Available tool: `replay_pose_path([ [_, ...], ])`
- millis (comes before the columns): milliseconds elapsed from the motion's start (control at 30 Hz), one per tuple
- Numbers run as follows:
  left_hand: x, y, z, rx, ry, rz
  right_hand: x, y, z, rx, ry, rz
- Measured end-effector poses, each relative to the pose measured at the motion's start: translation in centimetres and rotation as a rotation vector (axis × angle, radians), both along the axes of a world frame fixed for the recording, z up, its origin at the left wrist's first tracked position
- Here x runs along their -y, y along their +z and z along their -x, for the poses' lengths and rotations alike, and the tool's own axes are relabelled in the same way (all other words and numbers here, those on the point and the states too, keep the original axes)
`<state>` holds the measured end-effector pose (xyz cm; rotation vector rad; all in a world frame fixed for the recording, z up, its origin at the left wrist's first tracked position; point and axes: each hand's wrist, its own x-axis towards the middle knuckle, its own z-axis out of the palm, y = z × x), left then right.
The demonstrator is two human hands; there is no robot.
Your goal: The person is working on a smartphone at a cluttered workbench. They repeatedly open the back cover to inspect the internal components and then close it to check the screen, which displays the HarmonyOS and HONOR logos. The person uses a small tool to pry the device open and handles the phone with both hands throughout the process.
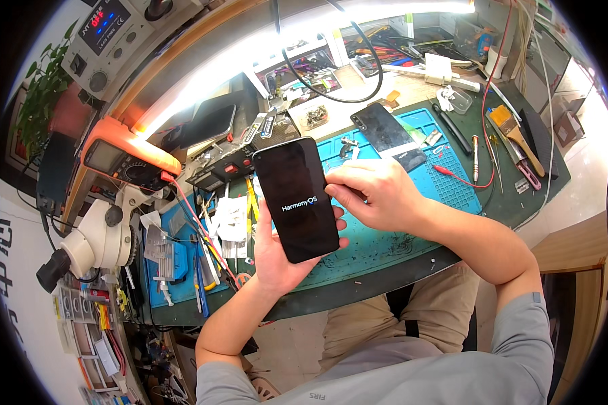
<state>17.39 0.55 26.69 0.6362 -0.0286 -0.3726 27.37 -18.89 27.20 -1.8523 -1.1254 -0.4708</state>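
Observation:
A black smartphone (298,223) stands tilted up over the bench, its dark screen lit by a small line of white lettering. My left hand (280,263) is wrapped round its lower part from behind, thumb along the left edge and fingertips past the right edge. At the phone's upper right edge, my right hand (378,192) has its thumb and index finger pinched together against the side; its other fingers are curled in. Behind the right hand, a second dark phone or back cover (385,131) with a camera strip lies on the blue work mat (365,241).
An orange multimeter (125,158) and a white microscope (94,246) stand at left. Brushes (517,138), a black pen-like tool (454,131) and a red probe lead (463,181) lie at right. A black cable loop (334,98) hangs over the back. The bench edge (371,287) curves in front of me.

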Motion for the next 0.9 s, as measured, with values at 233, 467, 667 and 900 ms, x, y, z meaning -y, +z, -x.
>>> replay_pose_path([
  [233,0.05,0.06,0.12,-0.022,0.024,-0.035,-0.03,0.21,0.08,-0.007,0.01,-0.004],
  [467,0.24,0.0,-0.02,-0.041,0.043,-0.068,-0.17,-0.21,-0.15,0.01,0.043,-0.053],
  [667,-0.15,-0.42,-0.13,0.036,-0.011,0.029,-0.03,0.42,0.26,-0.112,0.07,-0.029],
  [900,0.48,0.43,0.06,-0.02,0.04,-0.115,-0.12,0.25,0.29,-0.089,0.071,-0.013],
])
